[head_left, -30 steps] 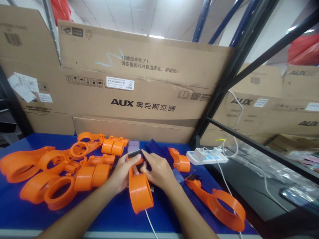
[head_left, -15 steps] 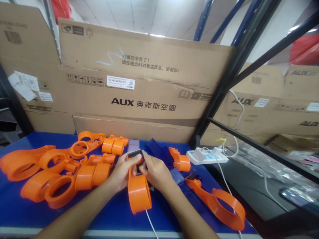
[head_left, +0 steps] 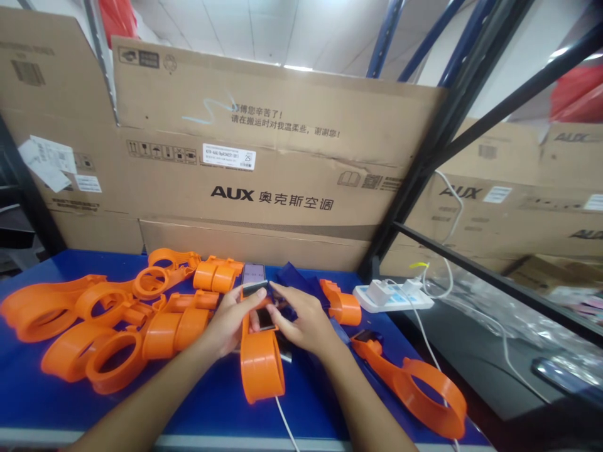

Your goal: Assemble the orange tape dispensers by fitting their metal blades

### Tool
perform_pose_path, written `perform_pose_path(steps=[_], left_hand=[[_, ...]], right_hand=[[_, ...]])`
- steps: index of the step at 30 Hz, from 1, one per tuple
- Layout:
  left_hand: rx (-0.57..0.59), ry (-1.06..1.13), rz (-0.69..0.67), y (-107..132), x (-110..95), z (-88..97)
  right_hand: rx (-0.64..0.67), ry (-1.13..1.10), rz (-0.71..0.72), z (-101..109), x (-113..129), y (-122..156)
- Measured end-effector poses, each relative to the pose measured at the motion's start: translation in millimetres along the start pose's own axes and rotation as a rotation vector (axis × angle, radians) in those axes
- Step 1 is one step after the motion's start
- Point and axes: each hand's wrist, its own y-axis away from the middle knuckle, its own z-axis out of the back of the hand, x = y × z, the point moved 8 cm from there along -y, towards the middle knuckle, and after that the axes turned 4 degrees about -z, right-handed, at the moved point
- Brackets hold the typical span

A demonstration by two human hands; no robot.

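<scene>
Head view: both hands are on 1 orange plastic ring-shaped holder with a long handle (head_left: 260, 358), lying on the blue tabletop (head_left: 28, 402). Left hand (head_left: 232, 321) pinches its neck, right hand (head_left: 304, 319) presses a small black insert (head_left: 264, 318) into it. I'd say it's only partly seated; the pile of matching orange holders (head_left: 113, 320) on the left looks untouched

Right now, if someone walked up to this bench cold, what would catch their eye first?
Probably the bright orange ring-shaped plastic parts heaped on the left of the blue table. Next, at the centre, the left hand and right hand both grip one orange part at its narrow end, around a small dark piece. Behind stands a big cardboard box printed AUX.
</scene>
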Motion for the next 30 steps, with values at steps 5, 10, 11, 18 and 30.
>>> perform_pose_path(steps=[5,10,11,18,30], left_hand=[[0.035,-0.194,-0.067,-1,-5,-0.4],[0.077,-0.283,-0.09,-1,-6,-0.4],[0.079,-0.289,-0.09,-2,-6,0.2],[0.087,-0.258,-0.076,-5,-5,4.3],[0.022,-0.13,-0.053,-1,-15,4.0]], right_hand=[[-0.041,-0.014,-0.026,6,0,0],[0.007,0.025,0.012,3,4,1],[0.015,0.034,0.02,3,5,0],[0.05,0.012,-0.01,6,5,-2],[0.026,0.264,-0.467,27,-60,-1]])
